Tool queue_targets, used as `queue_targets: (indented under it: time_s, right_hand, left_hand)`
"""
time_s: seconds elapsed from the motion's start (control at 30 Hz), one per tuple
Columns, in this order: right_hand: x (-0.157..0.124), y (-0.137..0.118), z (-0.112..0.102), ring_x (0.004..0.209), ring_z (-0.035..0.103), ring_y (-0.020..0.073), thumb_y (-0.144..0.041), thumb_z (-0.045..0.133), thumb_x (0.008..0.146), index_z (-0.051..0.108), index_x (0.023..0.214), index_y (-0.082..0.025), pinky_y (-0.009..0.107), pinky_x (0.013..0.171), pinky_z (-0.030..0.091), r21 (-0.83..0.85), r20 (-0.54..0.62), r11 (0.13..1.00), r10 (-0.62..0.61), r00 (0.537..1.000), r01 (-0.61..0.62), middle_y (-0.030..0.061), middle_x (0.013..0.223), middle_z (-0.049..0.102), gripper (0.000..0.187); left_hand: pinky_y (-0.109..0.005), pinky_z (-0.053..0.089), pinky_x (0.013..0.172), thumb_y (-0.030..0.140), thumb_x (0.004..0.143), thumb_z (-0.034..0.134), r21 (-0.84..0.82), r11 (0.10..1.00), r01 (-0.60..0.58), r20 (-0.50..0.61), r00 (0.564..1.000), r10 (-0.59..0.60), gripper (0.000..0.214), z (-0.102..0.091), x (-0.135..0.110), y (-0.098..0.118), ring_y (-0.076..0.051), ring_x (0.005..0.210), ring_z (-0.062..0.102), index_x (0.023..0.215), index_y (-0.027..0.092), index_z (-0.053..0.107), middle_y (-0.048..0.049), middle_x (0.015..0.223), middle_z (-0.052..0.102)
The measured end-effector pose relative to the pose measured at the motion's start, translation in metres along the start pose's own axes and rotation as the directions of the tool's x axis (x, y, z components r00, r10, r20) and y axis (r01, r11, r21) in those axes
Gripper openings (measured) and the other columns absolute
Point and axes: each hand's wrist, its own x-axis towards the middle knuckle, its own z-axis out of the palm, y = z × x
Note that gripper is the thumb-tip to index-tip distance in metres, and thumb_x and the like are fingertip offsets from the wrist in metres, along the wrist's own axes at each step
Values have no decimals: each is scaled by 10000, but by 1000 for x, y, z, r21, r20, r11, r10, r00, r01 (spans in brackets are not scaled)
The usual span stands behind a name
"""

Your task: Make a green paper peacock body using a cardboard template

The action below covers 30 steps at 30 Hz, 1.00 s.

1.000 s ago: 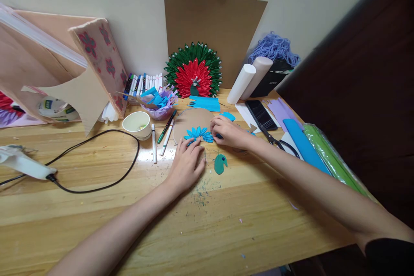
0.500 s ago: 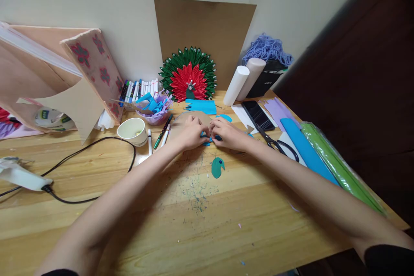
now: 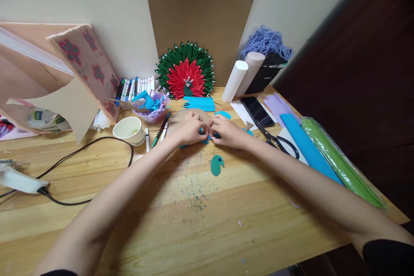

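My left hand and my right hand meet over the middle of the table, fingers pinched together on a small piece of blue paper. Most of that piece is hidden by the fingers. Behind my hands lies a round cardboard disc, partly covered by my left hand. Another blue paper piece shows just beyond my right hand. Nearer to me, a green bird-head cutout with a dark eye lies flat on the wood. A fringed blue paper strip rests farther back.
A green and red paper peacock leans on a brown board. Left are a paper cup, markers, a bowl of paper scraps and a glue gun. Right are scissors, a phone and rolled paper.
My hands stay together at the blue paper, with fingers shifted only slightly. The whole view has tilted and moved a little; the objects on the table lie as before.
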Motion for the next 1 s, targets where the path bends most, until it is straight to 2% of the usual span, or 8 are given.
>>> queue_targets:
  time_s: [0.17, 0.33, 0.53, 0.77, 0.87, 1.0]
  right_hand:
    - [1, -2, 2, 920, 488, 230, -98, 592, 732, 611, 691, -164, 376, 822, 424, 8, 3, 1000, 28, 1000, -28, 90, 909, 590, 80]
    - [0, -6, 5, 927, 485, 243, -141, 626, 741, 642, 679, -165, 387, 826, 414, 27, -39, 994, 104, 994, -103, 95, 903, 588, 69]
    - [-3, -7, 10, 942, 493, 236, -144, 659, 728, 661, 659, -175, 381, 849, 409, 146, -84, 975, 181, 980, -168, 75, 896, 603, 76]
    - [-3, 1, 19, 913, 524, 227, -170, 705, 701, 693, 660, -207, 403, 850, 408, 270, -79, 930, 278, 957, -248, 45, 887, 618, 57]
    - [-7, 7, 15, 928, 526, 234, -198, 716, 702, 704, 699, -207, 417, 857, 415, 276, -66, 926, 284, 957, -256, 53, 913, 612, 16]
    - [-11, 11, 6, 939, 521, 236, -207, 718, 701, 697, 691, -204, 421, 858, 427, 249, -71, 946, 233, 970, -209, 59, 922, 608, 24]
  left_hand:
    - [-393, 350, 883, 316, 757, 609, -45, 999, 15, 8, 1000, -14, 132, 3, -2, -4, -248, 941, 472, 756, 208, 685, -53, 822, 609]
    - [-372, 331, 909, 307, 767, 616, -95, 995, 19, 24, 1000, -17, 127, 1, -3, -6, -226, 922, 505, 780, 201, 686, -32, 818, 652]
    - [-358, 322, 921, 297, 775, 603, -147, 989, 35, 40, 999, -29, 135, -3, -4, -7, -226, 960, 515, 787, 197, 693, -26, 832, 671]
    - [-357, 308, 931, 296, 775, 587, -175, 984, 35, 48, 998, -27, 156, -4, -4, -7, -216, 946, 535, 790, 183, 693, -27, 848, 685]
    - [-358, 305, 928, 299, 769, 588, -179, 983, 34, 49, 998, -25, 157, -4, -4, -8, -218, 948, 535, 785, 188, 698, -25, 853, 686]
    - [-351, 304, 922, 319, 770, 584, -186, 982, 25, 41, 999, -17, 171, -4, -4, -9, -213, 938, 539, 793, 192, 697, -22, 866, 687]
